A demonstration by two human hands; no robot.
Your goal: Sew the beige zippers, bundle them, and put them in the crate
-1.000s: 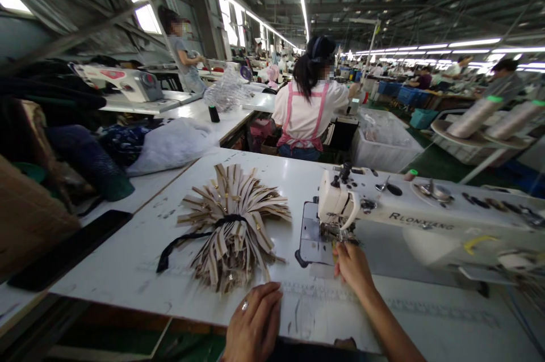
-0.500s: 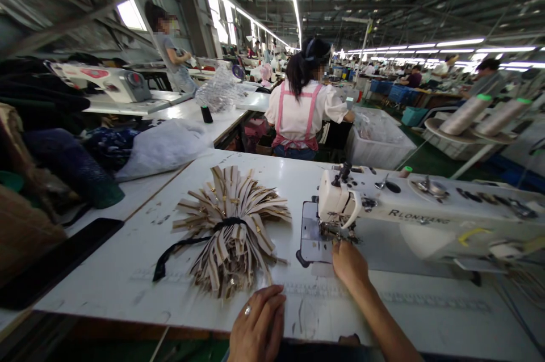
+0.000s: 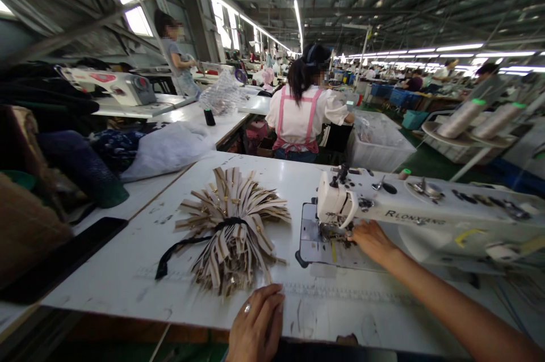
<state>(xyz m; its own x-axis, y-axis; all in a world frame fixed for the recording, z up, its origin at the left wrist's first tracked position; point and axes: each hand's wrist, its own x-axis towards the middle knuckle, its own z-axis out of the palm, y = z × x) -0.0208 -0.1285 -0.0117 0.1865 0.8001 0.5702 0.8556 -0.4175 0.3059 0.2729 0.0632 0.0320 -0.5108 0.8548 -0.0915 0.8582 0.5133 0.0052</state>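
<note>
My left hand [image 3: 256, 325], a ring on one finger, rests at the near edge of the white table [image 3: 128, 271], fingers curled down and close together, nothing visible in them. Just beyond it lies a bundle of beige zippers [image 3: 232, 228] tied with a black band. My right hand [image 3: 371, 240] reaches under the head of the white sewing machine [image 3: 409, 211], its fingertips at the needle area by the metal plate [image 3: 315, 240]. The fingers are partly hidden there; I cannot make out whether they hold anything.
A person in a white top with pink apron straps [image 3: 303, 115] sits ahead, back turned. White plastic bins [image 3: 377, 149] stand beside that person. Thread cones [image 3: 462, 118] rise at right. Dark bags and a white plastic bag [image 3: 168, 149] crowd the left table, with a black slab [image 3: 63, 262].
My right hand has moved from in front of the needle plate rightward and further in, under the machine head. The left hand stayed at the table edge.
</note>
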